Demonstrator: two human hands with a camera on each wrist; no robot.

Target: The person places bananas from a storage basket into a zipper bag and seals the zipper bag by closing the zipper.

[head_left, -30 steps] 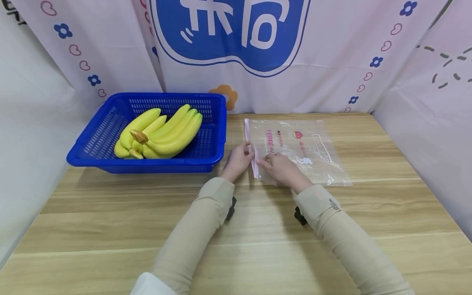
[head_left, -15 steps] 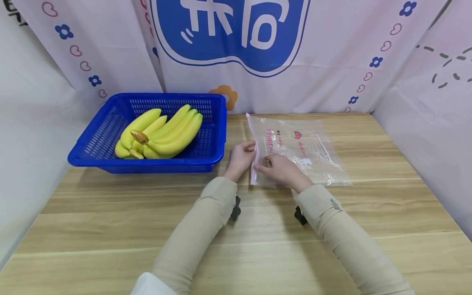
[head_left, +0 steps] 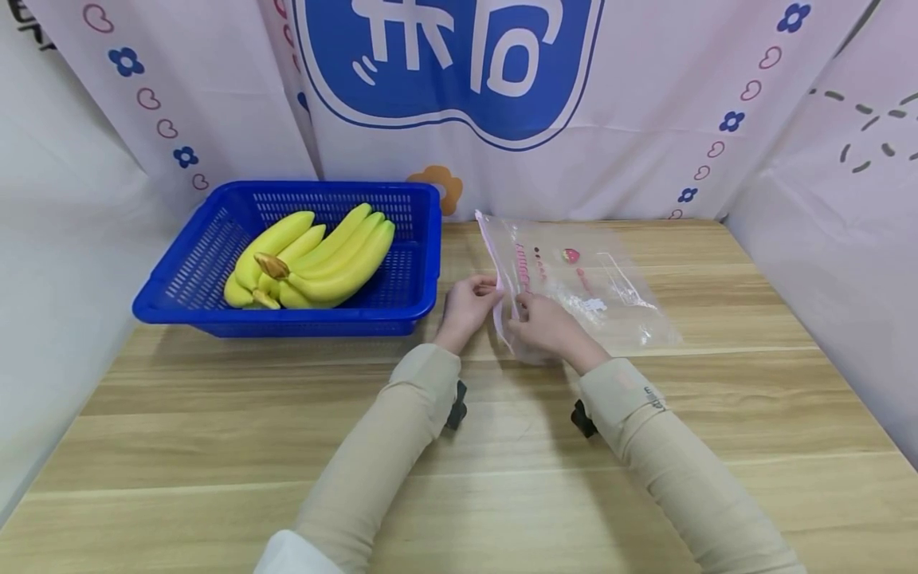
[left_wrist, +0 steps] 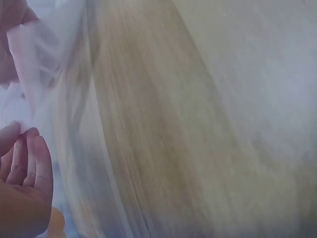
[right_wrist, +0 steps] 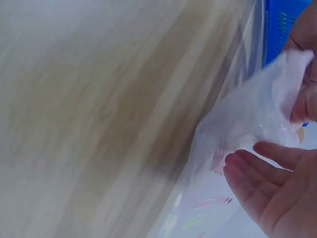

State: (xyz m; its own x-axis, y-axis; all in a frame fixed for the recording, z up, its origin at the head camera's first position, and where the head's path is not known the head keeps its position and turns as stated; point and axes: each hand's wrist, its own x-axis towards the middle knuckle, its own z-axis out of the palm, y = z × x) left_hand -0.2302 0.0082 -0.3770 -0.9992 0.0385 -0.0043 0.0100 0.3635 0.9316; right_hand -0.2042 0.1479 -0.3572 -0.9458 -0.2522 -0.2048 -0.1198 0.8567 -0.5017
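Observation:
A clear zip bag (head_left: 610, 279) with a pink zip edge and strawberry print lies on the table, its mouth end lifted. My left hand (head_left: 468, 309) pinches the zip edge; in the left wrist view, thumb and fingertips of the left hand (left_wrist: 27, 183) meet at the film. On the bag's near side, my right hand (head_left: 551, 325) holds the film just inside the mouth. The two layers stand apart between the hands. In the right wrist view, thumb and fingers of the right hand (right_wrist: 277, 186) are bent towards each other at the film, partly blurred.
A blue plastic basket (head_left: 423, 279) stands left of the hands, with bunches of bananas (head_left: 333, 263) in it. The wooden table (head_left: 502, 478) meets a printed cloth backdrop (head_left: 631, 175) behind the bag. White cloth sides stand at left and right.
The bag's zip edge has risen off the table and bowed, and its mouth has parted between the hands. My left hand has shifted slightly right. The basket and bananas have stayed put.

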